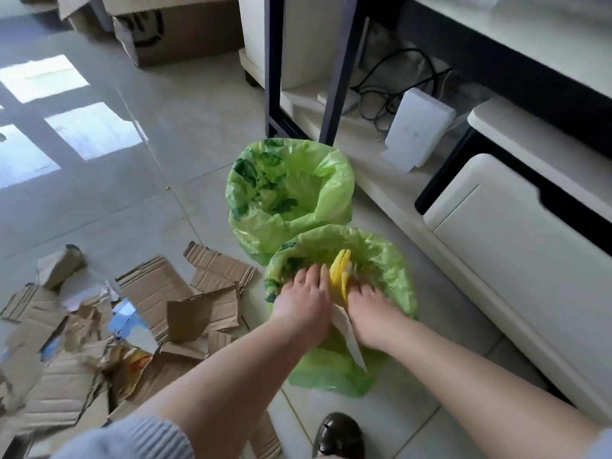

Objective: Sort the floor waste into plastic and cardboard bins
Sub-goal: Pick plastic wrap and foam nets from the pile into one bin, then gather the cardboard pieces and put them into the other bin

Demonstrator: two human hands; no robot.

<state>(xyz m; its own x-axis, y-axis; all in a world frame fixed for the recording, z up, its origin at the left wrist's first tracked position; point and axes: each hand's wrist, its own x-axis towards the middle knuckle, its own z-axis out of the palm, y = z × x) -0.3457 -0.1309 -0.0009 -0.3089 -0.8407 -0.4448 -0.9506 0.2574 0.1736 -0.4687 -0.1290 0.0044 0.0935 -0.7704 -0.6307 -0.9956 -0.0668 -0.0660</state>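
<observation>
Two bins lined with green plastic bags stand on the floor: a far bin point(334, 180) and a near bin point(394, 260). Over the near bin's mouth, my left hand point(306, 301) and my right hand point(371, 313) press from both sides on a yellow and white piece of waste point(341, 276) that stands on edge between them. The left fingers lie straight against it; the right fingertips reach down into the bag and are partly hidden. Torn cardboard pieces point(149, 293) and crumpled printed packaging point(129, 326) lie spread over the floor at the left.
A white TV cabinet point(496, 243) runs along the right, with a white router point(417, 127) and cables on its low shelf. Dark frame legs point(275, 67) stand behind the far bin. Cardboard boxes point(172, 31) sit at the back left. My dark shoe point(337, 435) is below.
</observation>
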